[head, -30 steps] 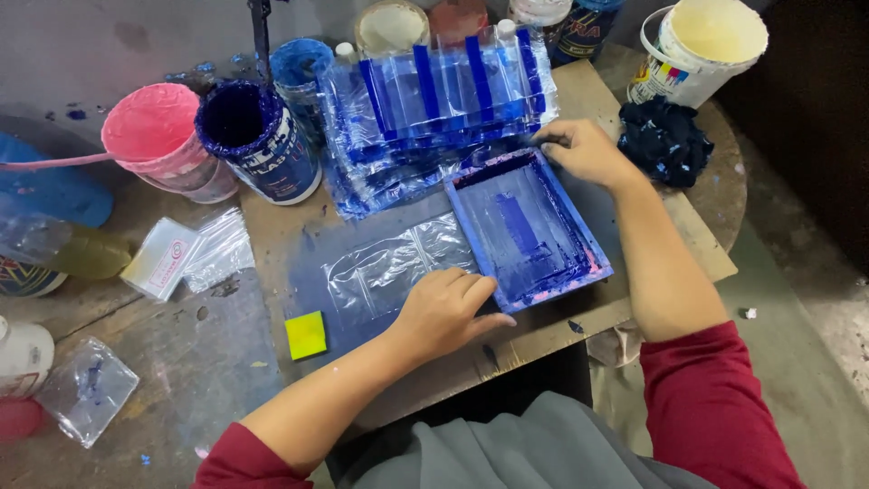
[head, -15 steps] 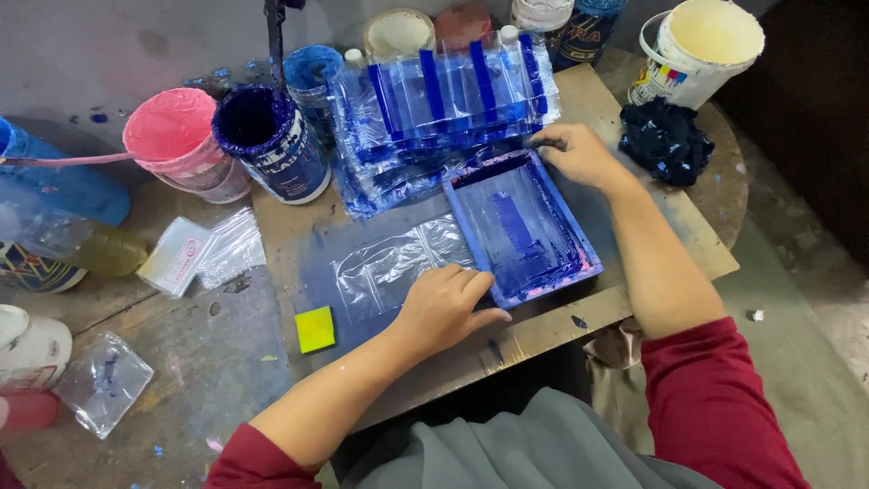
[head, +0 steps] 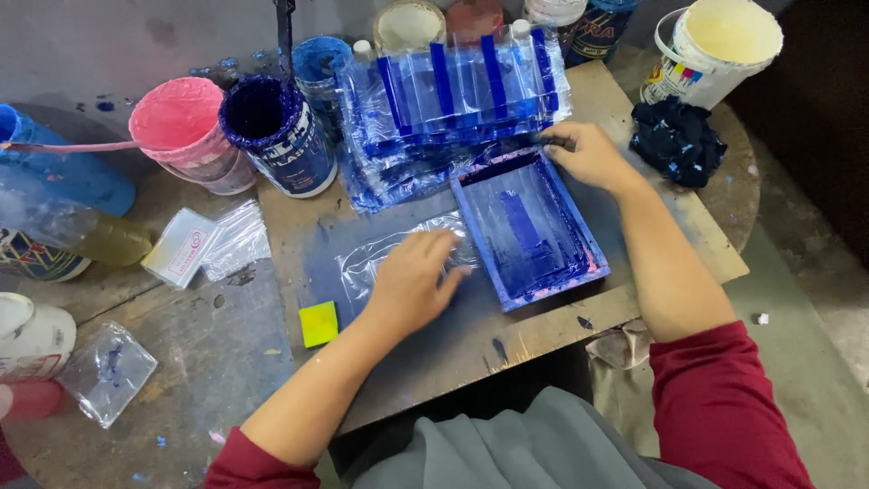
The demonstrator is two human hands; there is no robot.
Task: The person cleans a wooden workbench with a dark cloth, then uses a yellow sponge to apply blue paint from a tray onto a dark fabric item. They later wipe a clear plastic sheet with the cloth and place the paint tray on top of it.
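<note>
Left hand [head: 407,285] lies flat, grip open, on clear bag [head: 389,258]; right hand [head: 588,154] grip closed on blue frame [head: 529,226].

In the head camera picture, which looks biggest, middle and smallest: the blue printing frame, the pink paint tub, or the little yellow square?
1. Blue printing frame, clearly the largest.
2. Pink paint tub, smaller, though it sits farther from the camera, so the gap may be overstated.
3. Yellow square, plainly the smallest.
</note>
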